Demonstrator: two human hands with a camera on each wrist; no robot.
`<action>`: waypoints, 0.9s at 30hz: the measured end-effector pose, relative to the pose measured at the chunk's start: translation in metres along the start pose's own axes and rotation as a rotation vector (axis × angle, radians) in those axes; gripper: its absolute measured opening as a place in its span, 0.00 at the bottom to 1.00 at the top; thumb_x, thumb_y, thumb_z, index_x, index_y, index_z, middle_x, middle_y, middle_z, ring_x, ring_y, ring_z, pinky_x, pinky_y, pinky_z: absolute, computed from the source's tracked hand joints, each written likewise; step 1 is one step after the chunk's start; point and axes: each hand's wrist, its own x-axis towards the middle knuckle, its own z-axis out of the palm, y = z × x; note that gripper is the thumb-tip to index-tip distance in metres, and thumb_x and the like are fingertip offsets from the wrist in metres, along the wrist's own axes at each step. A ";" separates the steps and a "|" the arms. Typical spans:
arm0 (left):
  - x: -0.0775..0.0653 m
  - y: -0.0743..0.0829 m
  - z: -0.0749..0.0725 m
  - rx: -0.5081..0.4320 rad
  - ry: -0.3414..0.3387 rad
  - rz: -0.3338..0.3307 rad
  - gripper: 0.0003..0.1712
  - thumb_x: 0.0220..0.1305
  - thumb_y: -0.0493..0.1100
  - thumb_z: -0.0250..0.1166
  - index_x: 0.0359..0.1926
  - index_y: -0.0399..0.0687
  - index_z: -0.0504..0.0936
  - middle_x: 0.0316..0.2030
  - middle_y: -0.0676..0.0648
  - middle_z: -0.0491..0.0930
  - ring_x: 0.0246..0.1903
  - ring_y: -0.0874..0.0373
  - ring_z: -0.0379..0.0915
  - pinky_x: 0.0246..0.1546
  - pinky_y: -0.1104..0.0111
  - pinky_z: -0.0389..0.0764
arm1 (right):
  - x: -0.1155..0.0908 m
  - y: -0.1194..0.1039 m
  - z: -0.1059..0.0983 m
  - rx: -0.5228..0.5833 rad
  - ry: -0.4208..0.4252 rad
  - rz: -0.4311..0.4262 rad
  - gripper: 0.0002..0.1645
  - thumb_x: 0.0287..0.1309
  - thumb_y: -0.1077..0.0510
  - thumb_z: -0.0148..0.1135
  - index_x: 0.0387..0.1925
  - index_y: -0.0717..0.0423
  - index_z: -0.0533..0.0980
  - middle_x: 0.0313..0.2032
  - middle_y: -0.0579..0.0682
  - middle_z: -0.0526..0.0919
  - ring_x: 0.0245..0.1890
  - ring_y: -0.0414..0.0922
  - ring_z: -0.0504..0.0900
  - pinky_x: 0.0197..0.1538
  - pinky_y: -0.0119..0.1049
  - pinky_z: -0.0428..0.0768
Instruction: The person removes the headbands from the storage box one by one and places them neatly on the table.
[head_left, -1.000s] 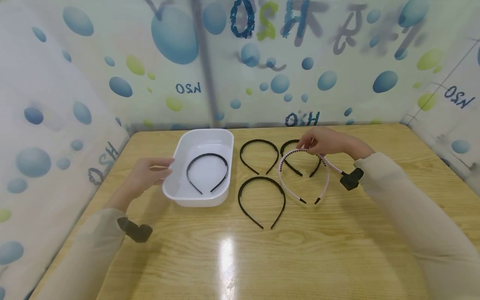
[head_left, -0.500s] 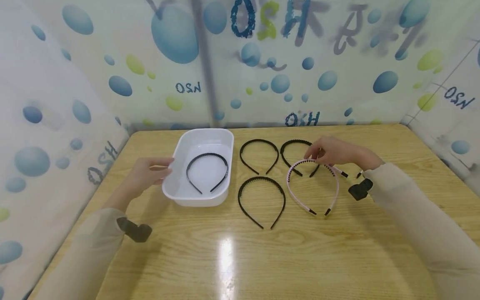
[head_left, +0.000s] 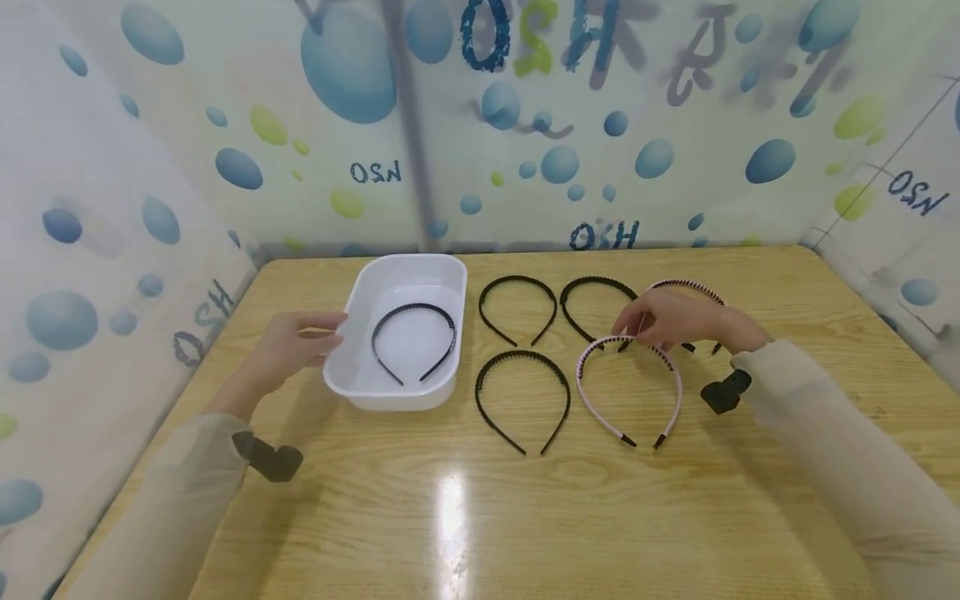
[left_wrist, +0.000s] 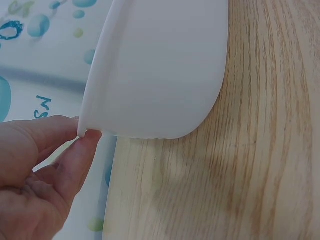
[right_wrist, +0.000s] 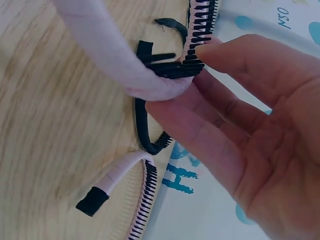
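My left hand (head_left: 296, 346) pinches the left rim of a white plastic tub (head_left: 392, 398); in the left wrist view thumb and finger squeeze the tub's edge (left_wrist: 155, 90). Inside the tub lies a thin black headband (head_left: 414, 307). On the right, my right hand (head_left: 667, 318) pinches a pink headband (head_left: 582, 379) by the top of its arch, its black-tipped ends toward me. The right wrist view shows black comb teeth along the inner side of this pink headband (right_wrist: 107, 50), between thumb and fingers. Behind the right hand lies a second pink headband (head_left: 686, 284), partly covered.
Two black headbands lie at the back, one (head_left: 517, 278) beside the tub and another (head_left: 597, 280) nearer the right hand. A third black headband (head_left: 522, 354) lies in front of them. The wooden table (head_left: 600, 525) ends against a bubble-patterned wall covering (head_left: 525, 192).
My right hand has moved right and toward me with the pink headband, uncovering the back black headband and the second pink one. The left hand keeps its grip on the tub.
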 end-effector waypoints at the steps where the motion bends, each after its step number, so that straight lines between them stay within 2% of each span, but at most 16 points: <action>1: 0.000 0.000 0.000 0.001 0.000 0.000 0.24 0.63 0.31 0.56 0.58 0.24 0.65 0.60 0.30 0.62 0.54 0.37 0.65 0.43 0.67 0.80 | 0.000 0.000 0.001 0.006 -0.004 -0.004 0.16 0.58 0.68 0.53 0.48 0.60 0.76 0.39 0.57 0.77 0.34 0.49 0.77 0.25 0.40 0.81; 10: 0.000 0.002 0.000 -0.001 -0.005 -0.029 0.24 0.63 0.31 0.56 0.59 0.26 0.65 0.61 0.31 0.61 0.55 0.37 0.64 0.44 0.66 0.79 | -0.003 -0.001 0.009 0.069 -0.032 -0.026 0.16 0.58 0.68 0.53 0.49 0.64 0.75 0.38 0.57 0.76 0.31 0.48 0.76 0.23 0.40 0.80; 19: -0.001 0.004 0.000 0.025 -0.003 -0.041 0.24 0.64 0.32 0.56 0.59 0.26 0.65 0.61 0.31 0.61 0.56 0.38 0.64 0.45 0.65 0.79 | -0.002 0.003 0.014 0.103 -0.048 -0.018 0.17 0.58 0.68 0.56 0.50 0.64 0.75 0.38 0.57 0.77 0.38 0.51 0.78 0.27 0.38 0.83; 27: -0.001 0.005 0.001 0.019 -0.004 -0.043 0.24 0.63 0.32 0.55 0.59 0.26 0.65 0.61 0.30 0.62 0.55 0.37 0.64 0.45 0.66 0.79 | 0.001 0.005 0.018 0.102 -0.055 -0.006 0.16 0.58 0.69 0.55 0.49 0.65 0.75 0.35 0.56 0.78 0.29 0.48 0.77 0.24 0.39 0.82</action>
